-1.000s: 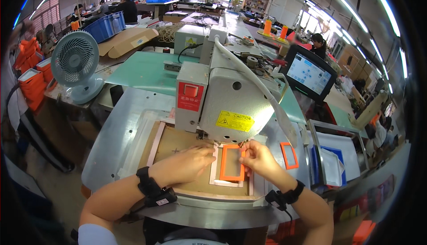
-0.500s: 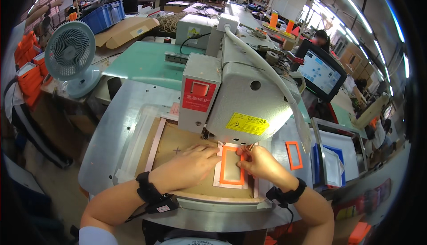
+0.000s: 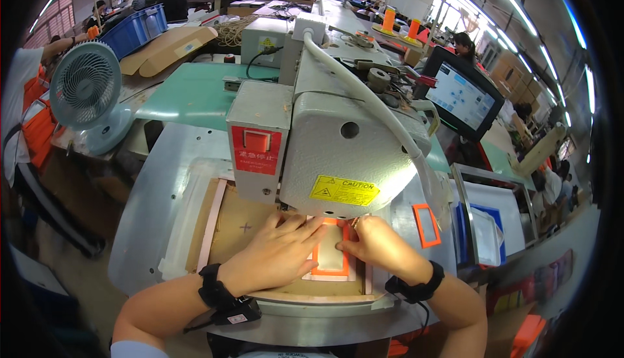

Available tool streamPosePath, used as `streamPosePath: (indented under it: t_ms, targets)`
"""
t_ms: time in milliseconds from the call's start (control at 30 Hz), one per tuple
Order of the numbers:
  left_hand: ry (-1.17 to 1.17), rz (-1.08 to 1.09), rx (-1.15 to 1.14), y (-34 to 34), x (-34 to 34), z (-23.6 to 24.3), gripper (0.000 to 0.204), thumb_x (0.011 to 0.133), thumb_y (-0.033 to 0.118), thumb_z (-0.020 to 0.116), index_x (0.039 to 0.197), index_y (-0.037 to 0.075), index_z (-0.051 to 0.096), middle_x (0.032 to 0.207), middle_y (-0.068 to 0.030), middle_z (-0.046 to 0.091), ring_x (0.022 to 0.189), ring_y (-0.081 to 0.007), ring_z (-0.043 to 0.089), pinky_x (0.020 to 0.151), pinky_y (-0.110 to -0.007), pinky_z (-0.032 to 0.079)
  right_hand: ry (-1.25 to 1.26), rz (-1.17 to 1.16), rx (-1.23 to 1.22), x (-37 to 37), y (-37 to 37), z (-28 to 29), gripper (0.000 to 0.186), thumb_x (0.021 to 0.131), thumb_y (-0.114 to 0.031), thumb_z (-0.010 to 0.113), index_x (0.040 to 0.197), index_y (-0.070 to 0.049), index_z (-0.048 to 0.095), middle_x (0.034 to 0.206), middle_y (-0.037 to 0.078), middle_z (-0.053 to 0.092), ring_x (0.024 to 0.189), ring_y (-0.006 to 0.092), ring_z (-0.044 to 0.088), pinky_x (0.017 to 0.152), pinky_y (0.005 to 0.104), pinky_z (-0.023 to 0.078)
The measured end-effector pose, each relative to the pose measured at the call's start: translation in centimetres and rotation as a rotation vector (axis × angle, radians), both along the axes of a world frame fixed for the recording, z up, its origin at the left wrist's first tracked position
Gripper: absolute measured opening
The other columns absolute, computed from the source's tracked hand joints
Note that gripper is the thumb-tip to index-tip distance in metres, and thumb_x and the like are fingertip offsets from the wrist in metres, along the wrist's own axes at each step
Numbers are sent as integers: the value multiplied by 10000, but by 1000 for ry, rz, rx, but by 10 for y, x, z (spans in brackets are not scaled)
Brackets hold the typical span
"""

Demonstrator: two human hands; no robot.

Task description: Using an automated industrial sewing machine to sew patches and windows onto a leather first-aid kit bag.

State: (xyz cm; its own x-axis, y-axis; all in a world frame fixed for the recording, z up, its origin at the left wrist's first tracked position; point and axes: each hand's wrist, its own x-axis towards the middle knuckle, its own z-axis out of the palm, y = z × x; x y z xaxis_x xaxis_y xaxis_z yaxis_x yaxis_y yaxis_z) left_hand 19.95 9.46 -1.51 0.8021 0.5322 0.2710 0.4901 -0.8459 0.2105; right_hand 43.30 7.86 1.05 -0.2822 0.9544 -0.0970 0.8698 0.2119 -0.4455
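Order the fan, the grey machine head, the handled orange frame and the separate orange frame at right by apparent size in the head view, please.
1. Grey machine head
2. Fan
3. Handled orange frame, partly covered
4. Separate orange frame

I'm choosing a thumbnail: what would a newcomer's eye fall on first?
Probably the bulky grey machine head in the centre, with its yellow label. Just below, the left hand and right hand flank a bright orange frame. A lit screen stands at upper right, a round fan at far left.
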Motion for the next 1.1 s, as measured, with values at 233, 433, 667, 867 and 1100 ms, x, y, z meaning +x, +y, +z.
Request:
streamPosePath:
  t_ms: [233, 433, 667, 867, 1100]
  targets:
    - [5, 4, -104, -2, -1, 4, 611, 860, 336, 674, 1357, 10, 533, 1428, -126, 504, 1296, -248, 473, 1083, -481, 319, -148, 178, 352, 11, -20, 0, 397, 780, -169, 769, 1143, -35, 680, 1118, 141, 598, 1013, 337, 603, 824, 421, 527]
    - [16, -5, -113, -4, 0, 2, 624, 873, 312, 657, 1388, 3, 491, 1447, -142, 482, 1339, -263, 448, 1108, -516, 303, -65, 328, 333, 22, -10, 8, 384, 825, -64, 708, 1207, -30, 673, 1101, 114, 597, 1058, 303, 563, 916, 376, 490]
    - [-35, -60, -141, 3, -5, -2, 608, 870, 271, 653, 1393, 12, 483, 1482, -176, 440, 1385, -273, 406, 1122, -571, 295, 202, 276, 260, 37, 0, -12, 300, 883, 28, 606, 1171, -4, 683, 1096, 137, 606, 1012, 302, 604, 887, 351, 486]
    - [21, -110, -113, -6, 0, 3, 517, 869, 168, 624, 1381, 162, 555, 1447, -189, 446, 1364, -377, 398, 1116, -630, 261, 152, 216, 256, 33, -5, -11, 297, 820, -32, 682, 1115, -12, 706, 1095, 137, 604, 1031, 316, 590, 895, 393, 467]
    - [32, -192, -86, -19, 14, 4, 530, 827, 74, 617, 1332, 236, 606, 1400, -168, 494, 1349, -386, 408, 1111, -668, 259, -62, 281, 140, 25, 0, 6, 322, 771, -189, 769, 1064, -57, 741, 1090, 69, 613, 1096, 276, 543, 992, 440, 380]
